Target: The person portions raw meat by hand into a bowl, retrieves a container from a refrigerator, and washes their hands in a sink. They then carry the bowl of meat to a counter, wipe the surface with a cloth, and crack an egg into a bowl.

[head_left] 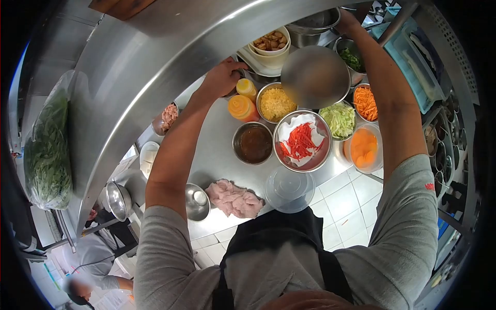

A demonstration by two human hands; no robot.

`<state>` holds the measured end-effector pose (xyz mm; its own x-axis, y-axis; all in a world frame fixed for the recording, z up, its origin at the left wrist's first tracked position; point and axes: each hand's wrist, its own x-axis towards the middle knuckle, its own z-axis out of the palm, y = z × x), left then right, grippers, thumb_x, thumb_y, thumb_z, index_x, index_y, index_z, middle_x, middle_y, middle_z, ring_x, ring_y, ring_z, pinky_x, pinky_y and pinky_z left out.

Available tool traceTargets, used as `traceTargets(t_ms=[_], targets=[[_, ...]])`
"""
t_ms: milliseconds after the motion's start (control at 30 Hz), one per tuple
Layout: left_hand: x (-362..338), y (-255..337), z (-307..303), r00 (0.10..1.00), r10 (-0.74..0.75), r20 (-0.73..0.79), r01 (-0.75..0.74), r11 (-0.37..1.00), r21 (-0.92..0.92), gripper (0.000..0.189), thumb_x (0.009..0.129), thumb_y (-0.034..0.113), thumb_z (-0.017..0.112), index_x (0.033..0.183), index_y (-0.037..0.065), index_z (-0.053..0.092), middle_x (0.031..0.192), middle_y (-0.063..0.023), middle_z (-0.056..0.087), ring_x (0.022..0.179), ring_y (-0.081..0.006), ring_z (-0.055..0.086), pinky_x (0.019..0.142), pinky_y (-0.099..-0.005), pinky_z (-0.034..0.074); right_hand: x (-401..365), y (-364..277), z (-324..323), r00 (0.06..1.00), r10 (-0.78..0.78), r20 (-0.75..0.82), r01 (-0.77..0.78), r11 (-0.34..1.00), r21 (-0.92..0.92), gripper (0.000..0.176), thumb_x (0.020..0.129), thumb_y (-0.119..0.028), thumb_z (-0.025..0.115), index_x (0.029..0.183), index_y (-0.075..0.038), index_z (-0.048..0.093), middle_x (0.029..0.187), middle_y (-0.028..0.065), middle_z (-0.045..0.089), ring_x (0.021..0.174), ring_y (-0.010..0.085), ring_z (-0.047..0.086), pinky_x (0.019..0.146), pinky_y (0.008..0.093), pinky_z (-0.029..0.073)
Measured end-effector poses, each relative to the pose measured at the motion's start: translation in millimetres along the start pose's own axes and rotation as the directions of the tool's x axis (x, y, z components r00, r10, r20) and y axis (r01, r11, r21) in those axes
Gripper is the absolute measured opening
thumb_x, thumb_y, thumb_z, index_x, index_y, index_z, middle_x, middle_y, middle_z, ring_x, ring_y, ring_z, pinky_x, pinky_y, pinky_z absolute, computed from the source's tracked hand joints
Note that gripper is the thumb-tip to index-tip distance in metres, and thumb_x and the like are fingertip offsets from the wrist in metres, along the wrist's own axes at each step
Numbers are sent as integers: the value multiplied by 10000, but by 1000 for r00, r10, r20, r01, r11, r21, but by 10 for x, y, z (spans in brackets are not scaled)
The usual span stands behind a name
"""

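Observation:
My left hand (pixel 223 77) reaches to the far left of the steel counter, over a dark metal container, its fingers curled at the edge of a metal tray (pixel 252 66). What they grip is hidden. At the far right my right hand (pixel 347 23) is against the rim of a steel bowl (pixel 315 21); its fingers are hidden. Near my left hand stand two squeeze bottles, one yellow (pixel 246 88) and one orange (pixel 242 107). A white tub of browned pieces (pixel 270 41) stands between the hands. Chopped greens (pixel 351 59) sit in a pot below my right forearm.
Containers hold yellow bits (pixel 278 104), red strips (pixel 300 142), shredded lettuce (pixel 338 120), carrot strips (pixel 366 102), orange pieces (pixel 363 147) and brown sauce (pixel 256 143). A pink cloth (pixel 235 199) and clear lid (pixel 290 190) lie near the front edge. Another person (pixel 93 258) stands lower left.

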<state>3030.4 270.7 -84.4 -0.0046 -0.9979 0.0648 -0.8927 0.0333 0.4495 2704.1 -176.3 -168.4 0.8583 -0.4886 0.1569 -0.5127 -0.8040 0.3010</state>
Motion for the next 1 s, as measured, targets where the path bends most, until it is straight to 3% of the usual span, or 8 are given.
traceTargets(t_ms=[67,133,167,233,400,700,867,1000], targets=[[14,7,10,998,-65,-1,65,997,-36,253,845,141,656,1063,139,784,1055,-149,647,1126,-325,561,1029,-460,431,-45,22,-65,976,-181,-123,155,968,-195,298,967,-113,526,1226,-138,671,1232,107,693,1153,255,648,962,353,530],[18,55,27,990,-137,-26,134,988,-82,241,853,162,661,1057,132,785,1070,-144,648,1130,-331,558,1032,-463,428,-28,175,8,995,94,26,-98,972,215,297,945,-164,570,1218,-120,679,1265,109,682,1161,258,646,964,354,531],[20,78,22,977,-210,-47,202,971,-125,233,860,183,667,1052,125,785,1085,-140,649,1133,-336,556,1035,-466,426,-43,143,-171,995,96,27,-100,971,215,297,945,-164,570,1218,-120,679,1265,109,682,1161,258,646,964,354,531],[55,144,-11,971,-232,-57,226,970,-90,271,842,254,699,1062,119,784,1112,-143,649,1149,-345,554,1038,-459,432,-117,34,-715,924,-372,93,379,922,-76,326,917,-228,612,1219,-121,679,1206,145,706,1083,320,681,902,386,561],[224,184,42,945,-300,-134,285,951,-119,471,746,443,776,1106,139,780,1237,-155,622,1231,-365,529,1056,-461,448,-76,-151,-651,979,-183,88,177,982,71,324,917,-230,612,1214,-118,680,1198,149,708,1077,325,683,898,390,561],[409,372,-66,916,-399,43,365,873,323,548,710,510,789,1150,185,775,1360,-166,559,1294,-369,490,1058,-480,461,17,-193,-665,990,-108,88,94,985,147,320,917,-234,612,1205,-113,683,1184,155,711,1064,333,686,891,398,562],[388,168,-33,899,-410,153,421,906,-43,558,678,477,803,1145,172,772,1336,-176,583,1257,-368,542,1054,-448,469,20,-164,-696,992,-95,87,80,984,157,318,917,-237,612,1200,-111,684,1175,158,712,1057,338,687,887,402,563],[295,187,37,900,-432,61,436,893,-110,562,668,470,802,1121,139,772,1298,-189,607,1247,-378,552,1051,-449,472,18,-177,-701,992,-87,90,72,984,162,317,917,-239,612,1196,-109,686,1169,161,714,1052,342,688,884,405,564]])
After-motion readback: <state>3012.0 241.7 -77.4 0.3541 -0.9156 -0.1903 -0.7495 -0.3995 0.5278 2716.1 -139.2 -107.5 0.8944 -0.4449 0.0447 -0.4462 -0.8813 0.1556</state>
